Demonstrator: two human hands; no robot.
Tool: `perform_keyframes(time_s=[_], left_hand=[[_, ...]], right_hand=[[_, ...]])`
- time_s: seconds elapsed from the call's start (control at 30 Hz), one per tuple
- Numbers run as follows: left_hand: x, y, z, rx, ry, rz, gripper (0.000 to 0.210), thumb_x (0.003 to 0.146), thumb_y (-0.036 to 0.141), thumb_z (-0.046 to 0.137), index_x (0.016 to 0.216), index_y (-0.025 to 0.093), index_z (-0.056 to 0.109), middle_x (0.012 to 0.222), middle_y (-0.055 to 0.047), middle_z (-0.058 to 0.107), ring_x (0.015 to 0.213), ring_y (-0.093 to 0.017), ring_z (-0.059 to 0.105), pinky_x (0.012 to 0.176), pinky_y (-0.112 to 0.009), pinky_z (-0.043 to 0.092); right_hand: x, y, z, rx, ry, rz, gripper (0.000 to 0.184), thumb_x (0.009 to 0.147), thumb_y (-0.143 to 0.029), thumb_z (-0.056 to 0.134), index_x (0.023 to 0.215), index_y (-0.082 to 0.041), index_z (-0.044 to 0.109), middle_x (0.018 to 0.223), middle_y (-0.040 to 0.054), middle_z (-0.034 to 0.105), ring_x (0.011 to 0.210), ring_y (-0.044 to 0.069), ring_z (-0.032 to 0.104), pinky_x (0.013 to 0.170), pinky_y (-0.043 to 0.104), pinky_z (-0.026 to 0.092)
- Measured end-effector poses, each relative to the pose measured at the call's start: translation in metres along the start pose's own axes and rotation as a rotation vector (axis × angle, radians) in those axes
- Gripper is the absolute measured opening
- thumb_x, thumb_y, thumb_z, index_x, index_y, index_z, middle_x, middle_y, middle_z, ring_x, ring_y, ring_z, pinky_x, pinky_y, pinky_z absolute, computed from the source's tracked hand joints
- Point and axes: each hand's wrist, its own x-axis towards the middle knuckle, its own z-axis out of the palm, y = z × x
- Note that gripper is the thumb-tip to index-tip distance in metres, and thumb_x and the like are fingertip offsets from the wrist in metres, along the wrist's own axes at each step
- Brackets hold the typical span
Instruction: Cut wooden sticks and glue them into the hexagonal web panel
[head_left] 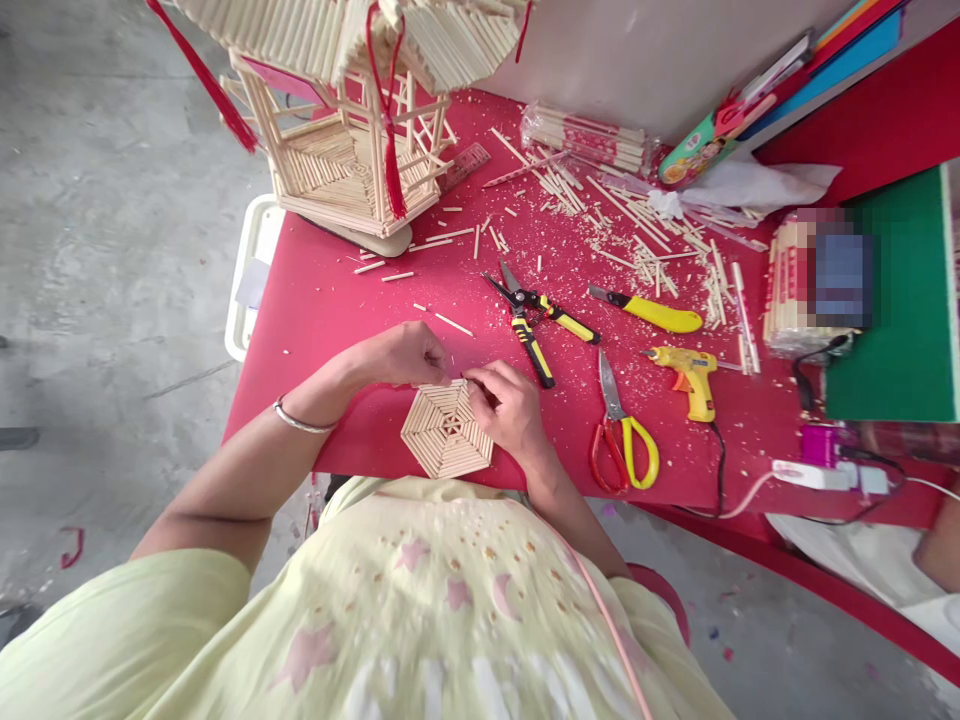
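A flat hexagon of wooden sticks [442, 455], laid in rings around a small open centre, rests on the red table at its near edge. My left hand [401, 355] is closed, its fingertips together at the hexagon's far edge. On the right side, my right hand [510, 405] is also closed, with thumb and forefinger pinched at the far right edge, covering part of it. Whatever lies between the fingertips of either hand is too small to make out. Beyond the hands lie a short stick [454, 324] and black-and-yellow pruning shears [534, 352].
A stick pavilion [322, 165] with red tassels stands at the back left. Scissors [611, 390], a yellow utility knife [664, 313] and a glue gun [697, 385] with a cord lie to the right. Loose sticks [637, 215] and crumbs cover the back. A power strip [814, 476] sits at the right edge.
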Motion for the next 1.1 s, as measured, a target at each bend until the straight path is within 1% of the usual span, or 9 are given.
perform_keyframes(time_s=[0.2,0.4,0.7,0.8,0.97,1.1], left_hand=[[0.0006,0.0004,0.0004,0.001,0.0,-0.009,0.016,0.072,0.029,0.068,0.063,0.016,0.067,0.046,0.005,0.048,0.042,-0.008,0.045,0.042,-0.021,0.031],[0.0014,-0.0031,0.0008,0.013,0.012,0.009,0.019,0.073,0.03,0.069,0.061,0.015,0.066,0.046,0.004,0.048,0.042,-0.008,0.045,0.042,-0.021,0.031],[0.0028,-0.0058,0.0013,0.018,0.013,0.002,0.017,0.073,0.031,0.069,0.065,0.015,0.069,0.049,0.004,0.049,0.043,-0.008,0.046,0.042,-0.021,0.032],[0.0024,-0.0043,0.0008,0.014,0.009,-0.004,0.016,0.072,0.029,0.069,0.064,0.015,0.068,0.048,0.004,0.049,0.043,-0.008,0.046,0.041,-0.021,0.032],[0.0019,-0.0026,0.0005,0.01,0.016,0.035,0.02,0.073,0.028,0.069,0.059,0.016,0.063,0.046,0.004,0.047,0.042,-0.007,0.044,0.042,-0.02,0.03],[0.0017,-0.0027,0.0007,0.015,0.01,0.022,0.019,0.073,0.029,0.069,0.059,0.016,0.064,0.046,0.004,0.048,0.042,-0.008,0.044,0.041,-0.02,0.031]], right_hand=[[0.0001,0.0001,-0.0006,0.001,0.005,-0.003,0.021,0.096,-0.019,0.057,0.108,-0.023,0.074,0.096,0.0052,0.071,0.09,0.019,0.067,0.084,0.033,0.055],[-0.0006,0.001,-0.0003,-0.005,-0.003,0.0,0.021,0.096,-0.019,0.058,0.109,-0.023,0.073,0.098,0.0052,0.071,0.091,0.019,0.067,0.086,0.033,0.055],[0.0003,-0.0006,-0.0007,0.006,0.006,-0.005,0.021,0.096,-0.018,0.057,0.108,-0.023,0.073,0.097,0.0052,0.071,0.09,0.019,0.068,0.084,0.033,0.055],[0.0001,-0.0005,-0.0006,0.006,0.003,-0.005,0.02,0.096,-0.018,0.058,0.108,-0.023,0.073,0.096,0.0051,0.07,0.09,0.019,0.068,0.084,0.033,0.055],[-0.0001,-0.0003,-0.0006,0.014,0.004,-0.01,0.02,0.097,-0.019,0.057,0.108,-0.022,0.073,0.096,0.0052,0.07,0.089,0.019,0.067,0.084,0.033,0.055],[-0.0003,-0.0003,-0.0004,0.01,0.003,-0.007,0.021,0.097,-0.019,0.056,0.109,-0.023,0.073,0.096,0.0049,0.07,0.09,0.019,0.067,0.084,0.033,0.055]])
